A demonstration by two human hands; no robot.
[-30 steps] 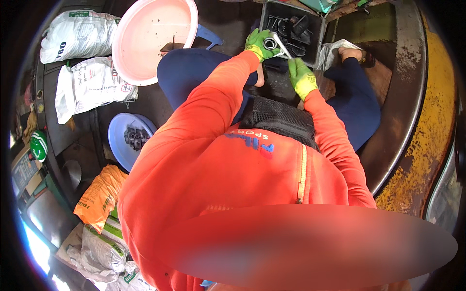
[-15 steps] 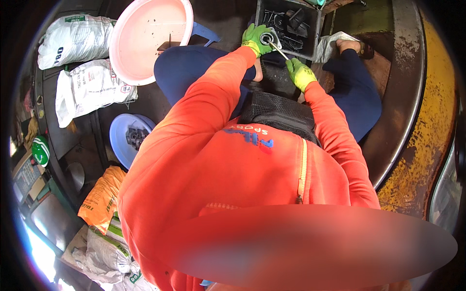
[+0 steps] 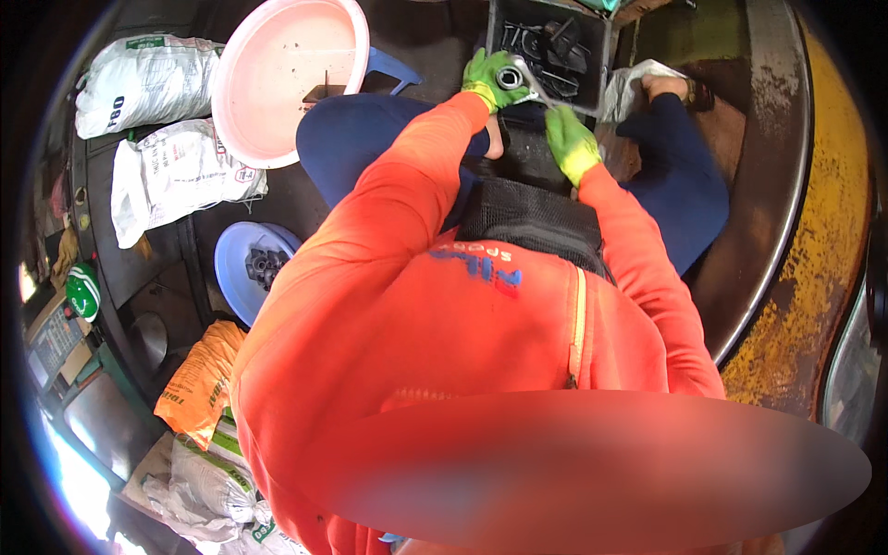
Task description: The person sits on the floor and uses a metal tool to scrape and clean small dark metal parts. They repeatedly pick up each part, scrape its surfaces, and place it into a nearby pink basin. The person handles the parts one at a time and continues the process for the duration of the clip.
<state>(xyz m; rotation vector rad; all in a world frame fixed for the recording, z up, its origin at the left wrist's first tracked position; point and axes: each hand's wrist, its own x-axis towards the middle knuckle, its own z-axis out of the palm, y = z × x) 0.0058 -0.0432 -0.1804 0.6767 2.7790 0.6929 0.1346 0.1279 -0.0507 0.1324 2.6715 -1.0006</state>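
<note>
My left hand (image 3: 490,80), in a green and yellow glove, is closed around a metal part with a round hole (image 3: 509,78), its ring facing up. My right hand (image 3: 570,141), gloved alike, is closed on a thin metal rod-like tool (image 3: 536,81). Motion smears the tool, and its exact kind cannot be made out. It runs up along the right side of the metal part; whether the two touch is unclear. Both hands are at the near edge of a dark crate (image 3: 606,57) holding several black metal pieces (image 3: 555,51).
A pink basin (image 3: 231,111) with a dark block in it stands left of my knee. Below it is a blue basin (image 3: 227,291) of dark metal parts. White sacks (image 3: 166,176) and an orange bag (image 3: 196,384) lie at the left. A rusty yellow metal edge (image 3: 786,324) bounds the right.
The tool's end has left the ring's hole and swung to the part's right side. My right hand has turned slightly and blurred. My left hand keeps the part in nearly the same place.
</note>
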